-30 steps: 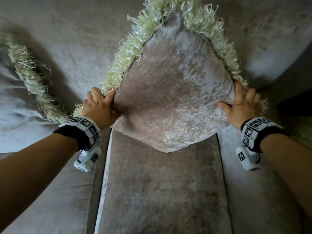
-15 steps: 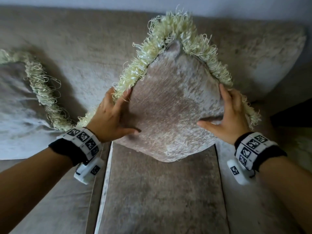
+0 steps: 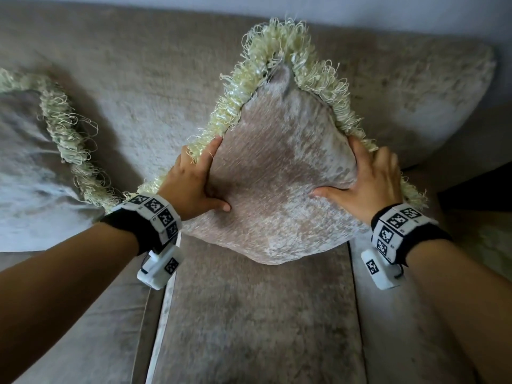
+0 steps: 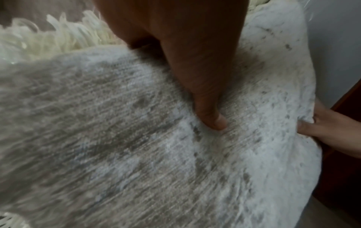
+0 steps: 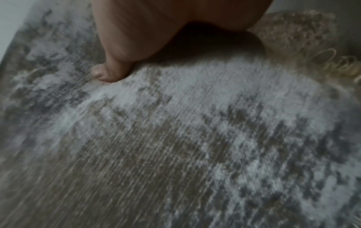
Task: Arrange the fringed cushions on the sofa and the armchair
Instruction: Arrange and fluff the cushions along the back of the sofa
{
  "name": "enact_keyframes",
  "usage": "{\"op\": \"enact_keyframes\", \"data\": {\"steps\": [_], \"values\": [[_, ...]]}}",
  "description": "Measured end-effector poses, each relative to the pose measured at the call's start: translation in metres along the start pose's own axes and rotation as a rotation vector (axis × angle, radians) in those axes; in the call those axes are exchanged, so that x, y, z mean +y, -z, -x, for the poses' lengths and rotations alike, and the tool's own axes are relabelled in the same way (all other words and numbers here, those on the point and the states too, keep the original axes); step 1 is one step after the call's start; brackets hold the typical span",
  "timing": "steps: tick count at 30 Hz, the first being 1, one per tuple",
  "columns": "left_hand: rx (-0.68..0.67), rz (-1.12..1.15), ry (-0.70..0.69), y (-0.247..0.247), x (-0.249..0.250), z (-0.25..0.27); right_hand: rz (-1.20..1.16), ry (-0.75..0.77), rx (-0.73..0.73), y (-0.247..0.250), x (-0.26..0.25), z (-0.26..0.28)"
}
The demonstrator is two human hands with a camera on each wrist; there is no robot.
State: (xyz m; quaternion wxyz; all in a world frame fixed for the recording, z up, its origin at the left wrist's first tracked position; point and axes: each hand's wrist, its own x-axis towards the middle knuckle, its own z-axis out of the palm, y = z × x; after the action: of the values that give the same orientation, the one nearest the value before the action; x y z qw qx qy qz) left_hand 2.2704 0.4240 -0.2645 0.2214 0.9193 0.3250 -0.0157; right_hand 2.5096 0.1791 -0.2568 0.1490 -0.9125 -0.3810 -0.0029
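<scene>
A beige velvet cushion [image 3: 279, 173] with a pale yellow fringe [image 3: 277, 42] stands on one corner on the sofa seat [image 3: 257, 314], leaning against the backrest [image 3: 138, 79]. My left hand [image 3: 198, 180] lies flat on its left edge, fingers straight along the fringe, thumb [image 4: 210, 108] pressing the front face. My right hand [image 3: 368, 181] mirrors it on the right edge, thumb [image 5: 111, 66] pushed into the fabric [image 5: 175, 138]. A second fringed cushion [image 3: 27, 162] lies against the backrest at the far left.
A seam between seat cushions runs down below my left wrist [image 3: 155, 314]. A dark gap or piece of furniture [image 3: 476, 189] sits at the right beyond the sofa's end. A pale wall [image 3: 388, 12] rises behind the backrest.
Both hands slid up from gripping the cushion's lower side corners to lying flat along its upper edges. The cushion now stands lower in view, set back against the backrest.
</scene>
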Motion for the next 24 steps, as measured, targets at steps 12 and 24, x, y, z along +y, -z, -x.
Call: {"op": "enact_keyframes", "data": {"steps": [12,24], "values": [[0.136,-0.174,0.005,0.005,0.030,-0.016,0.030,-0.013,0.025,0.020,0.016,-0.021],[0.029,-0.481,0.112,-0.003,0.022,-0.043,0.271,-0.100,-0.132,0.001,0.014,-0.039]]}}
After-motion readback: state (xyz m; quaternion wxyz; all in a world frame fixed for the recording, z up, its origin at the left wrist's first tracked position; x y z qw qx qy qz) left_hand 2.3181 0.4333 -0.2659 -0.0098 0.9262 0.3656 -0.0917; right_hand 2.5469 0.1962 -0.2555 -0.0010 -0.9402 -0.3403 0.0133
